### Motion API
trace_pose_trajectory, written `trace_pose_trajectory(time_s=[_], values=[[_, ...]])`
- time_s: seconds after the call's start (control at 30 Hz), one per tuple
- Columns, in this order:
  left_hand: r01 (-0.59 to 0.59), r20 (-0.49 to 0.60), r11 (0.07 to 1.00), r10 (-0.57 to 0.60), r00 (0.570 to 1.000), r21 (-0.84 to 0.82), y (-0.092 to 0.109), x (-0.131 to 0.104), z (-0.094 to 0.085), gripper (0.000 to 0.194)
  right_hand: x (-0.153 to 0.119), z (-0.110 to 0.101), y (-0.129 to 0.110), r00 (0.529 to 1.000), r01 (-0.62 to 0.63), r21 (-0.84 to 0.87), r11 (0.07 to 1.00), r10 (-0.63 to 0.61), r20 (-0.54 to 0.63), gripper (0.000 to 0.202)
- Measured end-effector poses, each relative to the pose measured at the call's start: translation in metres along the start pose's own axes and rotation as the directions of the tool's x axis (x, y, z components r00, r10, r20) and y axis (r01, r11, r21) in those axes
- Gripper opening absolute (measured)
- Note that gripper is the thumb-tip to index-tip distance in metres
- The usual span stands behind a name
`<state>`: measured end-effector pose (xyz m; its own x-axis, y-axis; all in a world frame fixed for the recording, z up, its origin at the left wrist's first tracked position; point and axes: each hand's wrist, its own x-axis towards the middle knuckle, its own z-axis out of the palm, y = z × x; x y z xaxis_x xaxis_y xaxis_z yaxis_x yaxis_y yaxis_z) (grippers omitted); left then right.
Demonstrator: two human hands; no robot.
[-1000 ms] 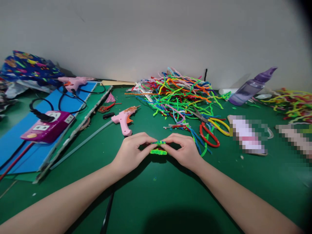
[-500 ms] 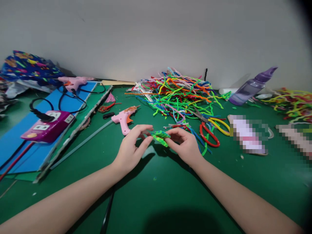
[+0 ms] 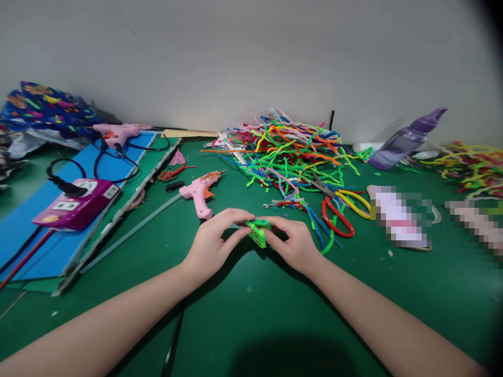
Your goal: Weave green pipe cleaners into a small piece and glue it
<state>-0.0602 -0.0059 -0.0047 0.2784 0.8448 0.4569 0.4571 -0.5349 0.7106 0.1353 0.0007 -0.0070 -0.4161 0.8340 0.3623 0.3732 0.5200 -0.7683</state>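
Note:
Between my two hands, a little above the green table (image 3: 251, 324), is a small green pipe-cleaner piece (image 3: 258, 236) with yellow-green and blue in it. My left hand (image 3: 214, 238) pinches its left side between thumb and fingers. On the opposite side my right hand (image 3: 296, 241) grips it the same way. Fingers cover parts of the piece, so its full shape is hidden. A pink glue gun (image 3: 199, 196) with a long glue stick (image 3: 133, 230) lies just beyond my left hand. Scissors (image 3: 338, 209) with a red and a yellow handle rest beyond my right hand.
Behind the hands spreads a heap of colourful pipe cleaners (image 3: 286, 152); another bundle (image 3: 471, 165) lies far right. A purple bottle (image 3: 406, 139) leans by the wall. At left, a purple power strip (image 3: 78, 204) sits on blue board (image 3: 43, 251), near a second glue gun (image 3: 118, 134).
Both hands have come slightly nearer to me and closer together. The green piece has tipped, its yellow-green face now turned more toward me.

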Motion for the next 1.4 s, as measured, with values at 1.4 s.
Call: trace_pose_trajectory(time_s=[1.4], values=[[0.039, 0.107, 0.989, -0.024, 0.994, -0.143, 0.0046, -0.0016, 0.0022, 0.009, -0.0024, -0.0015, 0.0074, 0.991, -0.029, -0.155, 0.988, 0.048, 0.124, 0.035]])
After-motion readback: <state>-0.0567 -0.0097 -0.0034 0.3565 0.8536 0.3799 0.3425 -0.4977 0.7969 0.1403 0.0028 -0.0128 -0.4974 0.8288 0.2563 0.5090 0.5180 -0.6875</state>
